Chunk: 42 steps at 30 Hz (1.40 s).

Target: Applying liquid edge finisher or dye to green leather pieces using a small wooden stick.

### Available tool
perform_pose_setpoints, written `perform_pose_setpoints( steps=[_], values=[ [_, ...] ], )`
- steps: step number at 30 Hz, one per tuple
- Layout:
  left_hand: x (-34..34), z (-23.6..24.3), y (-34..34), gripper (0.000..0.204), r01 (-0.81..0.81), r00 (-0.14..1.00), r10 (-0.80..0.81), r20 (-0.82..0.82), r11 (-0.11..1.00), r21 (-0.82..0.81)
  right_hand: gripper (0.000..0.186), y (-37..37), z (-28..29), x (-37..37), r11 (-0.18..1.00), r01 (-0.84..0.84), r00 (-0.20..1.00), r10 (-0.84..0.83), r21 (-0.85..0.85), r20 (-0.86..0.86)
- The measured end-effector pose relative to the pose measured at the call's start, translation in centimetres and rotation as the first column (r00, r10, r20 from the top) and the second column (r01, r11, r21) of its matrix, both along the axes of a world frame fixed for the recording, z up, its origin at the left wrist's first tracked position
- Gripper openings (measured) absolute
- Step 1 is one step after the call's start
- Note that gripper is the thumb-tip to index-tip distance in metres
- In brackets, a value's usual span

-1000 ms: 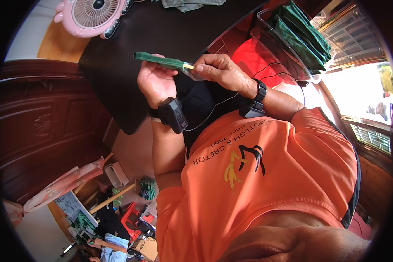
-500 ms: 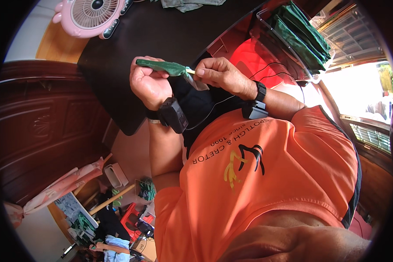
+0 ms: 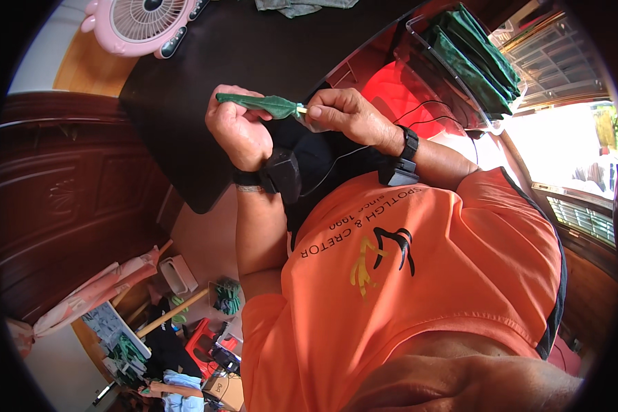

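Note:
Above the near edge of the black table, a narrow green folded fabric piece [image 3: 271, 105] is held level between my two hands. My left hand [image 3: 239, 137], palm turned up, has its fingers curled round the green piece from below. A thin pale stick [image 3: 301, 109] comes out of the piece's gathered right end. My right hand [image 3: 353, 118] pinches that stick between thumb and forefinger. A small translucent strip [image 3: 313, 126] shows under the right fingertips, partly hidden by them. Both wrists carry strapped black devices.
A pink fan [image 3: 151, 26] stands on the black table [image 3: 206, 62] at far left, grey cloth [image 3: 302, 5] at the far edge. Folded green cloth [image 3: 474, 58] fills a clear bin at right, beside a red stool [image 3: 391, 89]. Thin cables run near my right arm. Another person's arm [image 3: 178, 389] shows lower left.
The translucent strip hung loose below the stick before; now less of it shows, close under my right fingertips. The green piece looks turned slightly, and both hands stay nearly in place.

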State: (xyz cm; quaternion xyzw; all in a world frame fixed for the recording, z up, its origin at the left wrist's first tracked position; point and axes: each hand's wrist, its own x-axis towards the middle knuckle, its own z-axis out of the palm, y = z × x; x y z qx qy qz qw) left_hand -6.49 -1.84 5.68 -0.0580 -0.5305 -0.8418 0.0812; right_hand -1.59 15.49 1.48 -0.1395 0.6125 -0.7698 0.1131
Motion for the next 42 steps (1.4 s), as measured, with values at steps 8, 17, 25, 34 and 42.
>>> perform_pose_setpoints(
  steps=[8,17,25,34,42],
  values=[
    [-2.1,1.2,-2.9,0.011,-0.038,0.993,0.040,0.112,0.999,-0.018,0.024,0.6,0.9,-1.6,0.984,0.028,0.996,-0.014,0.174,-0.084],
    [0.3,-2.4,1.3,0.040,0.262,0.958,-0.281,0.051,0.937,0.232,0.024,-0.6,2.0,-2.7,0.997,0.017,0.989,-0.007,-0.071,0.149],
    [1.6,-1.8,2.4,0.016,-0.100,0.993,0.101,0.068,0.995,-0.014,0.024,-1.4,1.4,-2.1,0.984,0.085,0.959,-0.039,-0.155,0.282],
    [1.9,-3.2,2.0,0.027,-0.124,0.989,0.087,-0.121,0.932,-0.341,0.023,-1.2,1.5,-2.0,0.986,0.103,0.938,-0.053,-0.131,0.342],
    [0.8,-2.9,1.0,0.016,0.101,0.987,-0.157,-0.039,0.785,-0.611,0.024,-0.5,1.4,-2.4,0.906,0.312,0.944,-0.260,0.285,-0.205]
  ],
)
